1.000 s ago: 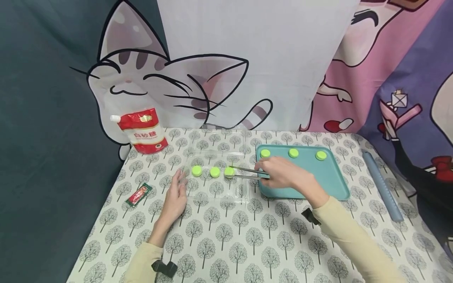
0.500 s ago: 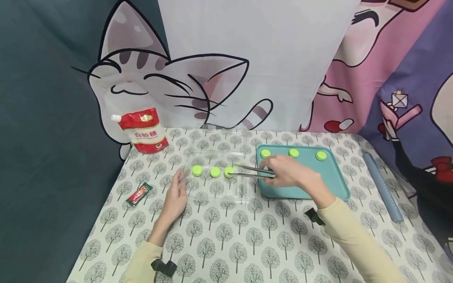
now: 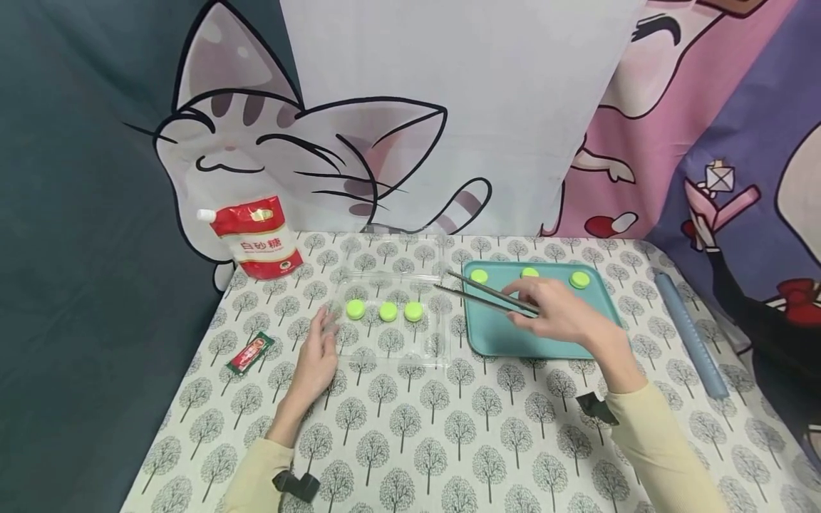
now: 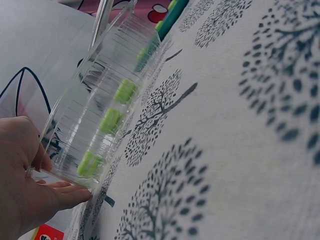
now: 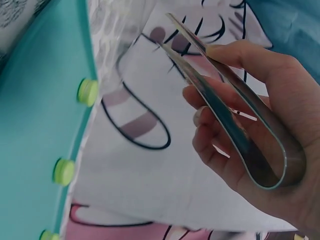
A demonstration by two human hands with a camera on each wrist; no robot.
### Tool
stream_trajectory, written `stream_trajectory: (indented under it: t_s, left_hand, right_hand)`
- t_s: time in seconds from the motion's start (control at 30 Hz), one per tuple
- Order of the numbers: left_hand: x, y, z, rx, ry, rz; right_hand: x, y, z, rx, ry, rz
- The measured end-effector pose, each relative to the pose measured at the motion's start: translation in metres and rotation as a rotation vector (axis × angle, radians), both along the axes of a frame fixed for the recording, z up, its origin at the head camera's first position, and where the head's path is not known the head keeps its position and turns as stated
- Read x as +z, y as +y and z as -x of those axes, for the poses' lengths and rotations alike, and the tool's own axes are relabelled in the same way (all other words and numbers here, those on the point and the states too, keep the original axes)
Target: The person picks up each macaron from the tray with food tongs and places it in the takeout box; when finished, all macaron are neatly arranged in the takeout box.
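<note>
**Three green discs (image 3: 388, 311) are sitting apparently loose while one hand is steadying their clear container (image 3: 391, 363)**

Left of centre in the head view, the discs are lying in an uneven row on the container's floor, with its lid (image 3: 393, 249) lying open above them. The left hand (image 3: 318, 353) is pinching the container's left edge. If that pinch were pulling or lifting, the thin-looking plastic could be flexing or tilting, and the discs could be sliding together.

Right of centre, the right hand (image 3: 558, 310) is gripping the tweezers (image 5: 220, 117), whose tips are standing apart with nothing between them. The tweezers are reaching over the left part of the teal tray (image 3: 545, 342), pointing towards the lid's lower right corner. A low leftward sweep could be snagging the lid or a wall, I judge, because the clear plastic is hard to see.

Along the tray's upper edge in the frame, three more discs (image 3: 579, 279) are resting. Since they are lying close to the raised rim, a badly angled tip could be knocking against it, and their rounded sides could be slipping from so narrow a grip.
</note>
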State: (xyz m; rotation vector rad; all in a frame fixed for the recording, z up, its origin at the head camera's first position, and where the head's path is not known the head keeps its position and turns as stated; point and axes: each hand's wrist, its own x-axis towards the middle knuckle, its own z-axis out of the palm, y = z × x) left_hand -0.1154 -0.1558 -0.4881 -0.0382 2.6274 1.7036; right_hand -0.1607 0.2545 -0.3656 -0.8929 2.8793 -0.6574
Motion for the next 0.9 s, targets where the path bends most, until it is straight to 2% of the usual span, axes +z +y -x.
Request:
stream_trajectory:
  t_s: [0.23,0.47,0.63,0.9]
  left_hand:
    - [0.002,-0.001,-0.001,0.002,-0.002,-0.002]
    - [0.0,0.001,-0.001,0.005,0.004,0.0]
    - [-0.001,0.001,-0.003,0.009,0.001,-0.006]
    - [0.001,0.002,-0.002,0.009,0.013,-0.004]
  right_hand:
    - [-0.012,0.026,0.002,-0.101,0.06,0.018]
    - [-0.027,0.044,0.006,-0.174,0.075,-0.029]
    - [-0.039,0.047,0.01,-0.201,0.052,-0.033]
    - [-0.055,0.052,0.02,-0.229,-0.033,-0.006]
